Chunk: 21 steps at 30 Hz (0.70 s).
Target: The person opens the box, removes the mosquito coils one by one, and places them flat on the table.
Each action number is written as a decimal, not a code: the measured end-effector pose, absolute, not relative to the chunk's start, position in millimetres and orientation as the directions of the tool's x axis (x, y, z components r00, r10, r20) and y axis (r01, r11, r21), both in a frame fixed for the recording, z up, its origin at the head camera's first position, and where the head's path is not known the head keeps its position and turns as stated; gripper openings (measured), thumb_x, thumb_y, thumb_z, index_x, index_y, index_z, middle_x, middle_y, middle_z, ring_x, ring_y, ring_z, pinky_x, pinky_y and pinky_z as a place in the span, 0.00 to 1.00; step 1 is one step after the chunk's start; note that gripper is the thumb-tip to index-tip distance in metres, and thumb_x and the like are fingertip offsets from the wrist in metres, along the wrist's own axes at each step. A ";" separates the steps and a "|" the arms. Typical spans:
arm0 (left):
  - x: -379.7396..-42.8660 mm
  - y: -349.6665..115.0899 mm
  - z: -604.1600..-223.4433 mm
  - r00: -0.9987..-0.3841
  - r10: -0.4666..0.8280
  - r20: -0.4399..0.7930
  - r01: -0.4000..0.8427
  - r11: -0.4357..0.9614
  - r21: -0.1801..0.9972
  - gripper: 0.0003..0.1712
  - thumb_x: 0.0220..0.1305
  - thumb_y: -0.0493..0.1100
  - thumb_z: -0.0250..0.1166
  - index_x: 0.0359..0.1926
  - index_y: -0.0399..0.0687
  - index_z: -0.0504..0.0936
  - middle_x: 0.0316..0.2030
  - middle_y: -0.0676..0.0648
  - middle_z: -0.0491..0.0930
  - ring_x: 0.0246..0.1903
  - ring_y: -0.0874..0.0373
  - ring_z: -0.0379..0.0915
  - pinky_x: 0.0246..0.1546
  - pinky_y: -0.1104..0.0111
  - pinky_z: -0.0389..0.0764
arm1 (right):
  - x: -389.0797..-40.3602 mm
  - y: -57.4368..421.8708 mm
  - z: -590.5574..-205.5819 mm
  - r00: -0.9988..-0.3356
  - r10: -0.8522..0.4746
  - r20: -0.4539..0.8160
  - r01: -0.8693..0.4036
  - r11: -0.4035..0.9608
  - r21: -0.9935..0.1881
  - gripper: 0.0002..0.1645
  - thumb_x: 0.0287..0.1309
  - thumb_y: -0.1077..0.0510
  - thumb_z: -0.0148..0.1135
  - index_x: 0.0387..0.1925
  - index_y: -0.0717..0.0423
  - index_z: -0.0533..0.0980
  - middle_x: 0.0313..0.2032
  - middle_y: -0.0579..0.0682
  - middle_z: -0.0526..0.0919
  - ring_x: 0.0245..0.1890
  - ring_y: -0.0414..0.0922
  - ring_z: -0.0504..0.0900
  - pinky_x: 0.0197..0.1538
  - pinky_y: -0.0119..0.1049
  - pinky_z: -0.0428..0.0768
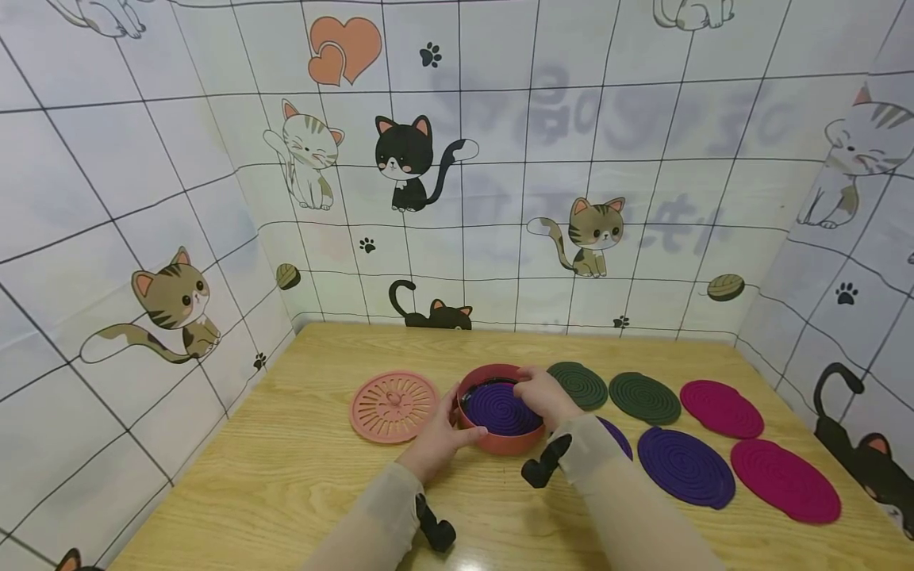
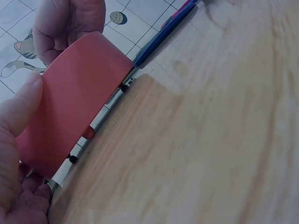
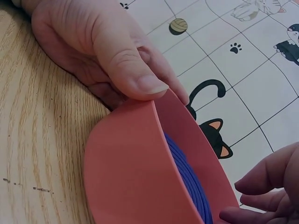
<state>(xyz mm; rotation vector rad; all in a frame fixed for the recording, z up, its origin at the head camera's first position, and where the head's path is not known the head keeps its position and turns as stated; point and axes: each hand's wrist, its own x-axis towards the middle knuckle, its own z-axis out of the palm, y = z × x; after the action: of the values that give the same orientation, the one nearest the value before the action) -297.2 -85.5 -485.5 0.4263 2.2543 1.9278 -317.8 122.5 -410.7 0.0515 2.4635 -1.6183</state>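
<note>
A round coral mosquito coil holder [image 1: 508,446] stands mid-table, with a purple mosquito coil [image 1: 500,408] lying inside it. My left hand [image 1: 443,436] grips the holder from the left; in the right wrist view its thumb [image 3: 152,86] presses on the rim. Over the right side of the holder is my right hand [image 1: 548,398], fingers loosely bent beside the rim. The right wrist view shows these fingers [image 3: 261,179] spread a little apart, with nothing pinched between them. There the coil [image 3: 189,179] sits below the rim, mostly hidden by the wall.
A slotted coral lid [image 1: 410,424] with a knob lies left of the holder. To the right lie two green coils [image 1: 645,396], two magenta coils [image 1: 785,480] and a purple coil [image 1: 685,465]. Another purple coil [image 1: 617,438] is partly covered by my right sleeve. Cat-print walls [image 1: 493,238] enclose the table.
</note>
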 end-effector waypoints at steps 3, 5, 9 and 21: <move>-297.9 -85.6 -486.2 -0.950 0.302 0.074 0.122 0.142 0.982 0.58 0.56 0.46 0.73 0.76 0.47 0.43 0.73 0.42 0.52 0.71 0.45 0.47 0.70 0.51 0.51 | -318.9 121.9 -411.4 -0.981 -0.071 -0.179 0.135 0.409 -0.902 0.32 0.60 0.66 0.50 0.67 0.63 0.62 0.64 0.66 0.65 0.63 0.62 0.64 0.63 0.60 0.64; -297.4 -85.6 -485.7 -0.950 0.303 0.074 0.122 0.142 0.982 0.58 0.56 0.47 0.73 0.76 0.47 0.43 0.73 0.42 0.51 0.71 0.45 0.47 0.70 0.52 0.51 | -319.4 121.4 -412.1 -0.982 -0.069 -0.178 0.135 0.413 -0.901 0.31 0.61 0.66 0.50 0.67 0.63 0.62 0.64 0.66 0.65 0.63 0.62 0.64 0.63 0.60 0.64; -296.9 -85.7 -485.1 -0.949 0.306 0.072 0.120 0.142 0.982 0.60 0.54 0.49 0.74 0.76 0.46 0.43 0.73 0.41 0.51 0.71 0.45 0.47 0.70 0.51 0.52 | -319.8 120.3 -413.3 -0.982 -0.066 -0.177 0.133 0.423 -0.896 0.30 0.61 0.66 0.50 0.66 0.64 0.62 0.64 0.66 0.65 0.63 0.63 0.64 0.63 0.61 0.64; -299.2 -86.1 -487.5 -0.947 0.312 0.082 0.128 0.130 0.983 0.59 0.54 0.49 0.74 0.76 0.48 0.44 0.73 0.42 0.51 0.72 0.46 0.46 0.70 0.51 0.51 | -321.1 117.6 -415.6 -0.983 -0.023 -0.182 0.161 0.372 -0.914 0.32 0.59 0.65 0.51 0.67 0.62 0.63 0.64 0.63 0.66 0.63 0.61 0.64 0.64 0.59 0.63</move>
<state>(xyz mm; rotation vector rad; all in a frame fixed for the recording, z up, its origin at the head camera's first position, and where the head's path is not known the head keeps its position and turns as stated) -299.2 -86.1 -487.5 0.4418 2.2490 1.9330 -321.1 117.6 -415.6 0.1244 2.4620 -1.6688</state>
